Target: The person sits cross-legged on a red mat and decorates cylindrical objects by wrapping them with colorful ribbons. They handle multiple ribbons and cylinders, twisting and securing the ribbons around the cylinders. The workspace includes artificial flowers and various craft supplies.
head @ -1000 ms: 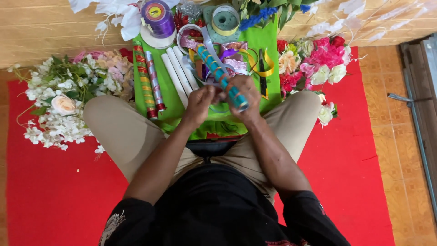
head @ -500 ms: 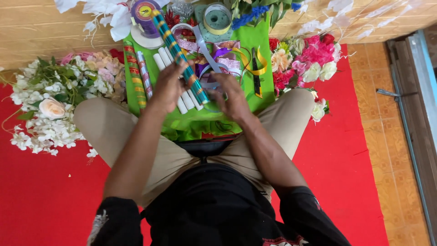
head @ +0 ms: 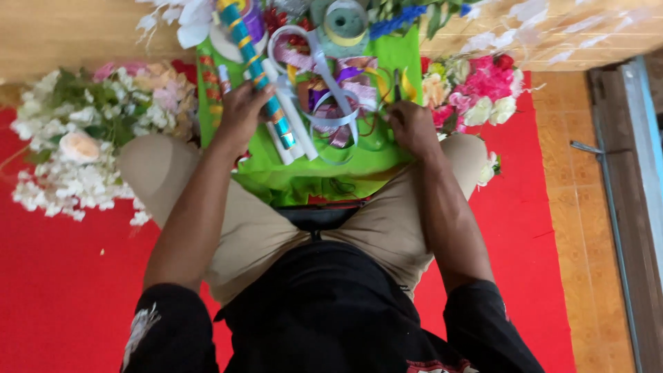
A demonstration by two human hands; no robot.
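My left hand (head: pixel 242 114) grips a long roll of wrapping paper (head: pixel 253 65) with teal, gold and red stripes, held slanted over the green sheet (head: pixel 331 176) that lies between my knees. My right hand (head: pixel 413 126) rests at the right side of the green sheet, on dark-handled scissors (head: pixel 398 86) whose handles it covers. Between the hands lie white rolls (head: pixel 293 131) and a tangle of purple, silver and yellow ribbons (head: pixel 331 90).
White artificial flowers (head: pixel 69 148) lie at my left knee, pink and cream ones (head: pixel 476 97) at my right. Ribbon spools (head: pixel 345 24) and more flowers stand beyond the sheet. I sit cross-legged on a red mat (head: pixel 62 290); wooden floor (head: pixel 559 179) lies to the right.
My left hand has carried the striped roll to the left side of the sheet. My right hand let go of it and moved right to the scissors.
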